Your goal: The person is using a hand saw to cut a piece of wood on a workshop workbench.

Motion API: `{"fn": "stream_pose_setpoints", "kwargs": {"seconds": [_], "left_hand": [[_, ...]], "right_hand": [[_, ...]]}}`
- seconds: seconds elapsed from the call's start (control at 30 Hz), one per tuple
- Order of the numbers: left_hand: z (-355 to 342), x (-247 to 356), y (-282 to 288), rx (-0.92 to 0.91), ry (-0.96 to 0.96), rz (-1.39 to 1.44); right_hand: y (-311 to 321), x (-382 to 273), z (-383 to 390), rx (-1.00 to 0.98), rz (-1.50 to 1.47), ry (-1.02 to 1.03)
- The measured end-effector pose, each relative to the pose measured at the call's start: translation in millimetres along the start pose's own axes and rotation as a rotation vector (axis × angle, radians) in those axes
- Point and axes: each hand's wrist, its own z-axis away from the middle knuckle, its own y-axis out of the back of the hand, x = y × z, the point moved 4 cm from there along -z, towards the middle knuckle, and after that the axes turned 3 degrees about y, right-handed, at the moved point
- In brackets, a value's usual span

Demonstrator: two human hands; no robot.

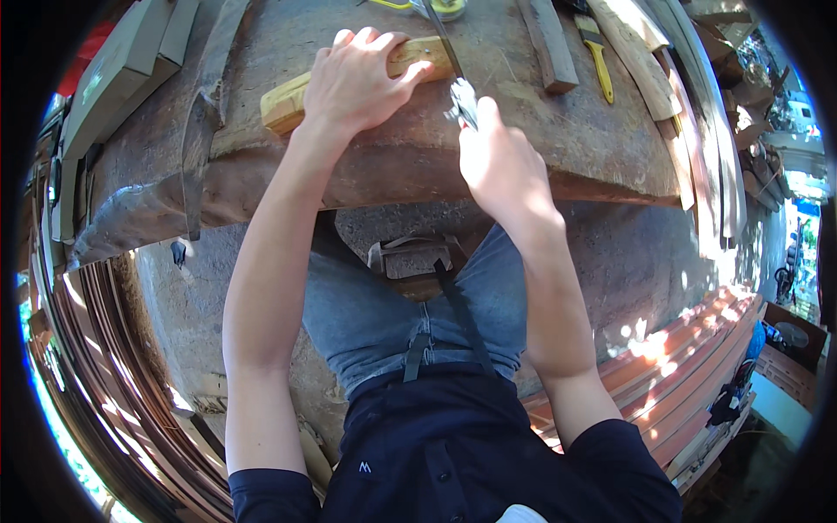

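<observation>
My left hand [353, 83] grips a yellowish wooden block [283, 103], fingers over its far side and thumb along its top near the right end. The block lies slanted on a worn wooden workbench [384, 161], its left end closer to me. In my right hand [510, 166] is a saw [446, 44] with a narrow dark blade and a silvery metal fitting by the handle. The blade runs up past the block's right end, and whether it touches the wood I cannot tell. My closed fingers hide most of the handle.
A yellow-handled paintbrush [600, 65] and a short plank [549, 48] lie to the right on the bench. A yellow tool [446, 9] sits at the far edge, partly cut off. Long timber strips [105, 349] line the left; reddish boards [671, 375] are stacked at right.
</observation>
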Motion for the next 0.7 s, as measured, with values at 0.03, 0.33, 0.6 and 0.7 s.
{"fn": "stream_pose_setpoints", "kwargs": {"seconds": [0.03, 0.33, 0.6, 0.7], "left_hand": [[-3, 0, -1, 0.009, 0.006, -0.005], [-1, -1, -2, 0.029, 0.009, -0.006], [2, -3, 0, 0.032, 0.054, -0.03], [2, 0, -1, 0.017, -0.007, 0.003]], "right_hand": [[2, 4, 14, 0.013, 0.016, -0.042], [-2, -2, -15, 0.008, 0.028, -0.011], [-11, 16, 43, -0.007, 0.026, -0.145], [-7, 15, 44, 0.049, -0.001, -0.06]]}}
